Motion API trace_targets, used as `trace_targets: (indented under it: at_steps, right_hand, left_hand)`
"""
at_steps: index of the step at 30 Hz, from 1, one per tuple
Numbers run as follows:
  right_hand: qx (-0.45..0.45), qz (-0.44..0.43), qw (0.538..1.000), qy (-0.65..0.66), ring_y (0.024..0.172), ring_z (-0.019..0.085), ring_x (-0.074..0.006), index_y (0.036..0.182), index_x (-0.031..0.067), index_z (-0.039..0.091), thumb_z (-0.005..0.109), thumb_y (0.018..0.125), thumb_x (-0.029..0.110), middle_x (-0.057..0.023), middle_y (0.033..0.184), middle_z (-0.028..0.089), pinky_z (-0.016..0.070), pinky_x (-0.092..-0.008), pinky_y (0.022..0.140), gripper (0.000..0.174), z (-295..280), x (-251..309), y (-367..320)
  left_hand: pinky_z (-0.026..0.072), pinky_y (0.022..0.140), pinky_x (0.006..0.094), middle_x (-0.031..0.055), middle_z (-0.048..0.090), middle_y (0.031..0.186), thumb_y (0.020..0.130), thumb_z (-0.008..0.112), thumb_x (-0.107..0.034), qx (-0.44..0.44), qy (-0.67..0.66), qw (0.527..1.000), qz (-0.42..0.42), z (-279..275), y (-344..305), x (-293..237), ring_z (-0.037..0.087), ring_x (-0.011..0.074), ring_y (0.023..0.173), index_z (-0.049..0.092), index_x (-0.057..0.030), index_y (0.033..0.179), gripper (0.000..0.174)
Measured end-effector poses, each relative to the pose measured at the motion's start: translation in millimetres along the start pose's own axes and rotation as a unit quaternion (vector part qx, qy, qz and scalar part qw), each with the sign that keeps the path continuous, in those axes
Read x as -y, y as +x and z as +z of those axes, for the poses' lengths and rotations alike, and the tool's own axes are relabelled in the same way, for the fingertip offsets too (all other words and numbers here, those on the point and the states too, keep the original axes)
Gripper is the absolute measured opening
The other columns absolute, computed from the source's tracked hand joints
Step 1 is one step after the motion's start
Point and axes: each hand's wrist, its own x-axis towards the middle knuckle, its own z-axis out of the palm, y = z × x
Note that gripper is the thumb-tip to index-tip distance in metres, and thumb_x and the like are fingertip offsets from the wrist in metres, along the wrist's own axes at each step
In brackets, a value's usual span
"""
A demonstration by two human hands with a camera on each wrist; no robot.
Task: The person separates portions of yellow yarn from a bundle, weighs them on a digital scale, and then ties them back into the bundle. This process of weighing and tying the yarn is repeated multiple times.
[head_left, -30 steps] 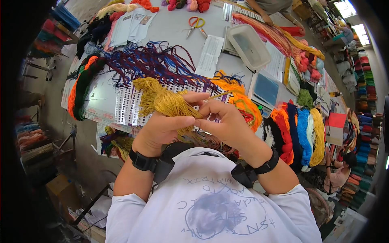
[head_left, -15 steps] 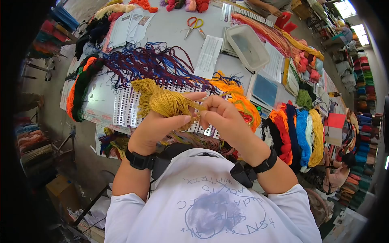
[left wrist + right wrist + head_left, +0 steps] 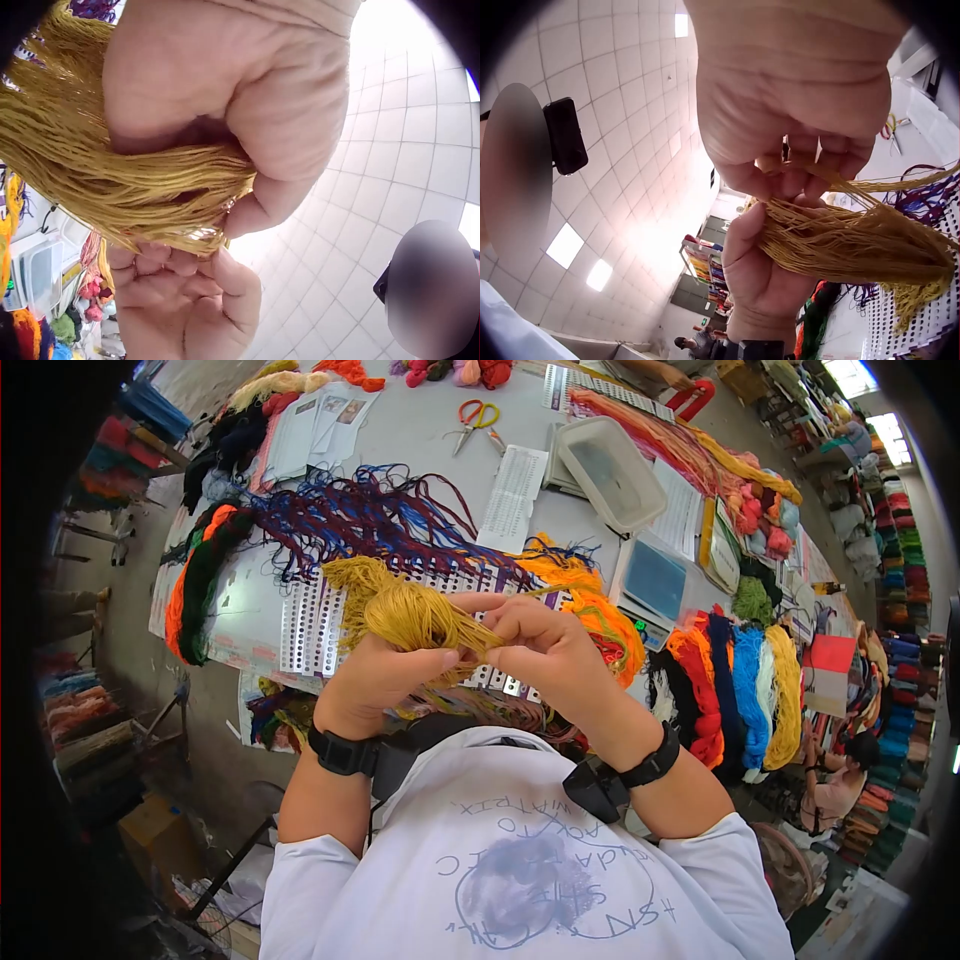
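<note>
A mustard-gold skein of yarn (image 3: pixel 410 615) bulges over my left hand (image 3: pixel 372 678), its loose fringe trailing toward the far left. The left hand grips the bundle, thumb on the near side and fingers beyond it. At the bundle's narrow right end, my right hand (image 3: pixel 560 660) pinches strands between thumb and curled fingers, close to the left fingertips. In the right wrist view, a thin gold strand (image 3: pixel 922 182) runs off to the right from these fingers. Below the skein lie white perforated strips (image 3: pixel 312 625) on the table.
Purple and blue strands (image 3: pixel 370 510) spread beyond the hands. Orange yarn (image 3: pixel 612 622), a scale (image 3: pixel 652 582) and a plastic tub (image 3: pixel 641 508) stand to the right, with coloured skeins (image 3: pixel 745 685) over the table edge. Scissors (image 3: pixel 475 426) and a printed sheet (image 3: pixel 512 500) lie farther back.
The right fingers drew away slightly with strands, then came back in beside the left fingertips. Both hands sit a little farther left. At the far side another person's hand moved with something red.
</note>
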Motion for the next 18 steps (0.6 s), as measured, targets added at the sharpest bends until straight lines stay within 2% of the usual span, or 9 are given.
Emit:
trace_targets:
  at_steps: [1,3,6,8,9,12,14,18]
  right_hand:
    - [-0.002,-0.001,1.0,0.0,0.065,0.052,-0.0081,0.077,0.0005,0.059,0.06,0.076,0.005,0.001,0.069,0.055,0.0441,-0.0239,0.063,0.005,-2.6,2.8,-0.4]
    - [0.017,0.145,0.988,0.048,0.068,0.055,-0.0074,0.08,-0.0006,0.058,0.059,0.08,0.004,0.0003,0.076,0.057,0.0455,-0.0215,0.065,0.005,-6.3,14.9,-1.6]
    - [0.024,0.13,0.988,0.079,0.071,0.058,-0.007,0.085,-0.0022,0.056,0.058,0.085,0.006,-0.0018,0.08,0.059,0.0455,-0.0194,0.064,0.008,-3.9,18.4,-1.2]
    - [0.023,0.127,0.988,0.087,0.073,0.059,-0.0075,0.087,-0.0021,0.055,0.057,0.086,0.006,-0.0029,0.079,0.06,0.0455,-0.0197,0.063,0.008,-3.4,16.6,-1.0]
    - [0.022,0.123,0.987,0.096,0.074,0.06,-0.008,0.088,-0.002,0.055,0.056,0.087,0.006,-0.0039,0.079,0.061,0.0455,-0.0199,0.062,0.008,-3.7,15.4,-1.0]
    - [0.011,0.11,0.99,0.088,0.072,0.06,-0.0081,0.091,-0.0013,0.053,0.055,0.088,0.006,-0.0045,0.079,0.061,0.0456,-0.0203,0.062,0.008,-6.3,11.8,-1.1]
    - [0.005,0.106,0.991,0.086,0.072,0.06,-0.0079,0.091,-0.0012,0.053,0.055,0.088,0.006,-0.0046,0.08,0.061,0.0456,-0.0201,0.062,0.008,-10.0,7.1,-0.7]
    - [-0.021,0.099,0.993,0.06,0.071,0.059,-0.0072,0.09,-0.0005,0.052,0.055,0.087,0.006,-0.0045,0.081,0.06,0.0454,-0.0199,0.062,0.008,-11.0,4.8,-1.5]
  left_hand:
    - [0.047,0.08,0.0286,0.009,0.057,0.1,0.071,0.061,-0.005,-0.003,-0.043,0.999,0.001,-0.1,2.0,1.6,0.057,0.0159,0.089,0.043,0.0073,0.127,0.06]
    - [0.047,0.078,0.0284,0.0082,0.056,0.097,0.071,0.062,-0.007,-0.006,-0.087,0.996,0.002,-1.0,5.5,3.9,0.057,0.0156,0.087,0.043,0.0076,0.127,0.06]
    - [0.0469,0.077,0.0282,0.0081,0.056,0.097,0.072,0.064,-0.011,-0.004,-0.052,0.998,0.036,-3.4,11.3,2.8,0.056,0.0152,0.086,0.043,0.0069,0.127,0.062]
    - [0.0455,0.083,0.0262,0.0096,0.058,0.109,0.076,0.059,-0.003,0.016,-0.022,0.997,0.067,-1.9,14.2,2.6,0.055,0.0118,0.093,0.047,0.0031,0.125,0.051]
    - [0.0455,0.083,0.0262,0.0096,0.058,0.109,0.076,0.059,-0.003,0.016,-0.022,0.997,0.066,-0.4,14.4,1.1,0.055,0.0118,0.093,0.047,0.0031,0.125,0.051]
    - [0.0455,0.082,0.0253,0.0075,0.059,0.105,0.078,0.061,-0.003,0.012,-0.007,0.999,0.03,5.5,15.3,-2.6,0.055,0.0113,0.091,0.046,0.0025,0.126,0.051]
    - [0.0485,0.076,0.0254,0.005,0.059,0.092,0.075,0.066,-0.006,-0.037,-0.018,0.999,0.03,9.6,17.7,-1.4,0.059,0.013,0.084,0.043,0.0056,0.128,0.059]
    - [0.0487,0.079,0.027,0.0053,0.059,0.094,0.074,0.067,-0.006,-0.042,-0.025,0.999,0.011,9.6,18.3,-1.9,0.059,0.0138,0.088,0.042,0.0053,0.129,0.061]
